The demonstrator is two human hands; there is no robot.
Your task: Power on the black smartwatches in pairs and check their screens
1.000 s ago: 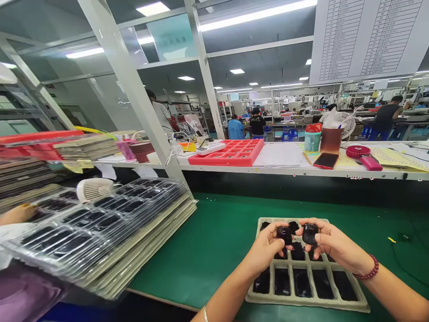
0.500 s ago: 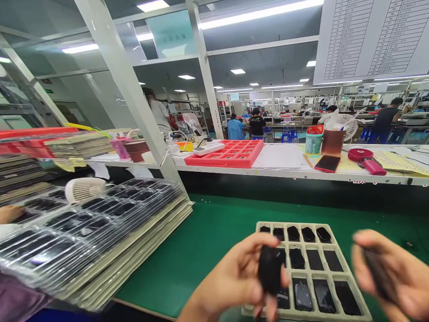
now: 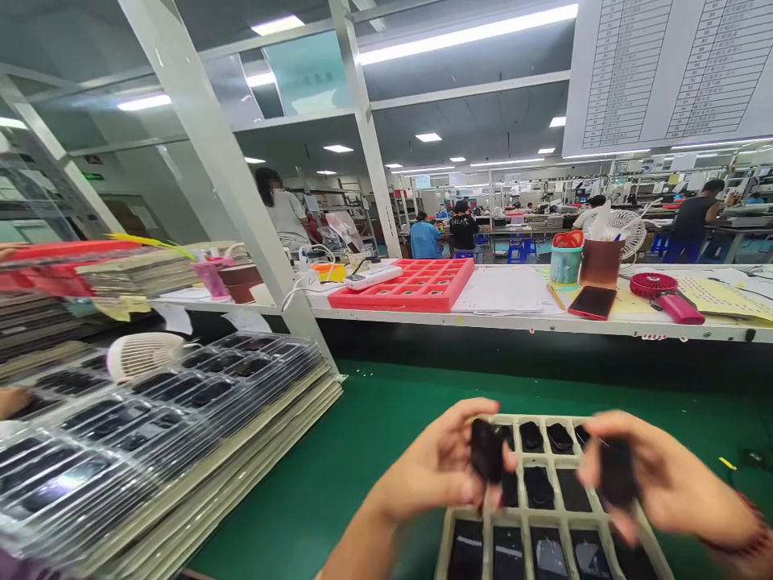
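Note:
My left hand (image 3: 430, 463) is closed on a small flat black piece (image 3: 486, 453), gripped between thumb and fingers above the left side of a beige compartment tray (image 3: 445, 548). Over the tray's right side, my right hand (image 3: 667, 475) grips another flat black rectangular piece (image 3: 617, 474), slightly blurred. What exactly these pieces are I cannot make out. Flat black parts (image 3: 539, 487) lie in the tray's compartments, some with a glossy face. My hands cover parts of the tray's far corners.
Clear plastic trays with dark parts (image 3: 208, 391) are stacked on the left, with a white fan (image 3: 145, 354) behind. Another person's hand (image 3: 13, 400) shows at the left edge. A shelf ahead bears a red compartment tray (image 3: 404, 283), a phone (image 3: 593, 303) and a handheld fan (image 3: 667, 296).
My right hand has moved left and inward with its black piece, now over the tray. My left hand stays close to its earlier place, still holding its piece. The view has shifted slightly.

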